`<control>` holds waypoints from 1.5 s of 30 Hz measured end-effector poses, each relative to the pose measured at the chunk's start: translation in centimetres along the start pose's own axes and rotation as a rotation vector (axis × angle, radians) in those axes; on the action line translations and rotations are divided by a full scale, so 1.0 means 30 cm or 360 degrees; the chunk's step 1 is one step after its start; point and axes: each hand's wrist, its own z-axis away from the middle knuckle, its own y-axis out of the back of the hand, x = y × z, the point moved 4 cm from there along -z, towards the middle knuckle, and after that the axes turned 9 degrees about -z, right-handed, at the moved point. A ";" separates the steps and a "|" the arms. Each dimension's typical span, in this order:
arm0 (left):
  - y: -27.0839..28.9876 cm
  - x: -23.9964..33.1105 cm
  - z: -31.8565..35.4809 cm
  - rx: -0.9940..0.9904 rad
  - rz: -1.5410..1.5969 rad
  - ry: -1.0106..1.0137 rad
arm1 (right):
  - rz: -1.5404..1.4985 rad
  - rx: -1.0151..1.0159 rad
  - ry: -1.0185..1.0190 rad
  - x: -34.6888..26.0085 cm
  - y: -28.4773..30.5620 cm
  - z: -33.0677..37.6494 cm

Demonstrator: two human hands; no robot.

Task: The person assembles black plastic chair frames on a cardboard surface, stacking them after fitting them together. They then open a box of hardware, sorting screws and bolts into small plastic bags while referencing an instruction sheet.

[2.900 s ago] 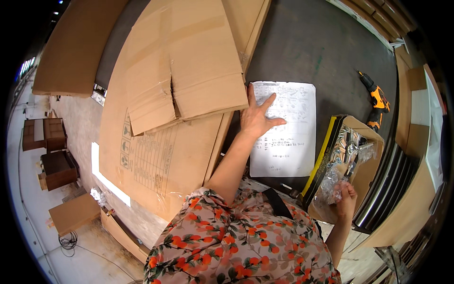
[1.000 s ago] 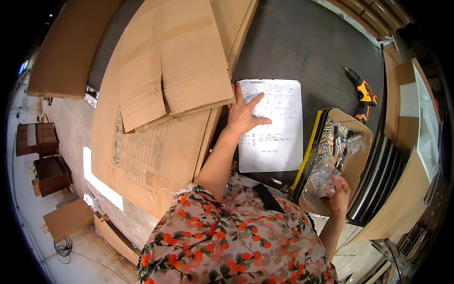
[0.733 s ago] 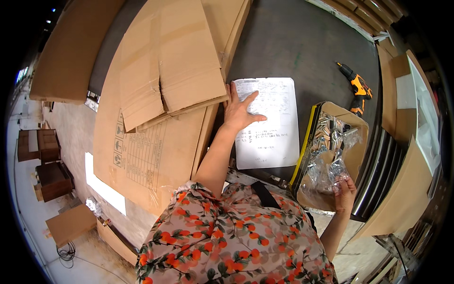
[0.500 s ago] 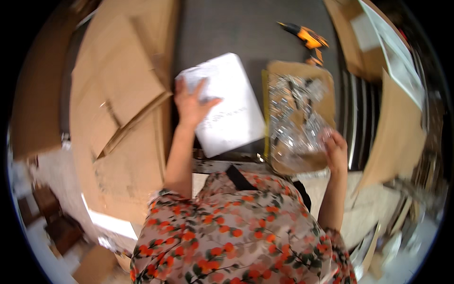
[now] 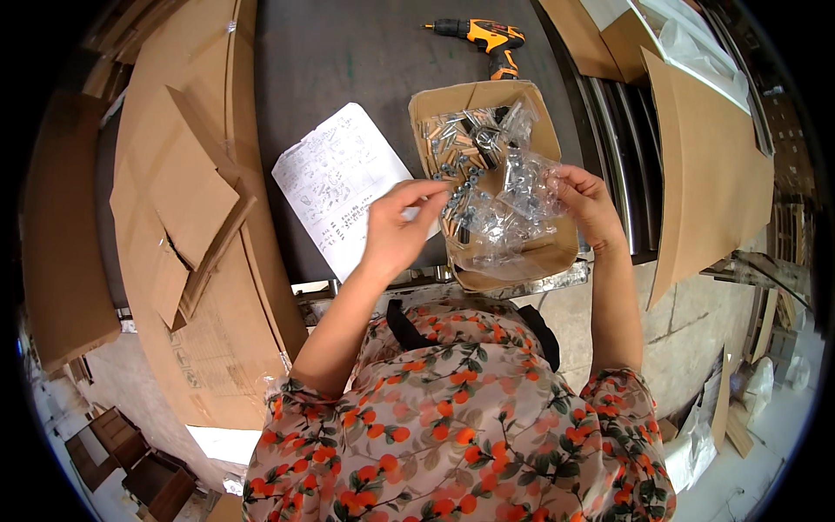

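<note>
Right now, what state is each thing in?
Box: open, holding hardware
Bag: parts inside, seal unclear
Right hand: pinching bag
Left hand: fingertips near box, grip unclear
Paper: flat, written side up
Drill: lying on its side
Cardboard: torn, atop carton

Shallow cardboard box (image 5: 565,248): standing open on the dark desk (image 5: 348,52), holding loose wooden dowels (image 5: 434,132), metal fittings (image 5: 468,174) and crumpled clear bags (image 5: 496,228). Clear plastic hardware bag (image 5: 529,186): showing creases, being pinched at its right edge by the right hand (image 5: 590,204). Printed white sheet (image 5: 335,165): lying slanted left of the box.
</note>
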 end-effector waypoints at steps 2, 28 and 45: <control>-0.071 0.014 -0.019 -0.0147 0.0207 0.0021 | 0.0050 -0.0043 -0.0044 -0.003 -0.017 0.006; -0.125 -0.010 -0.026 -0.0297 0.0191 -0.0041 | 0.0250 -0.0176 -0.0097 -0.001 -0.126 0.009; -0.161 0.039 0.047 -0.0116 -0.0521 -0.0697 | 0.1190 -0.0367 0.0007 -0.037 -0.370 0.047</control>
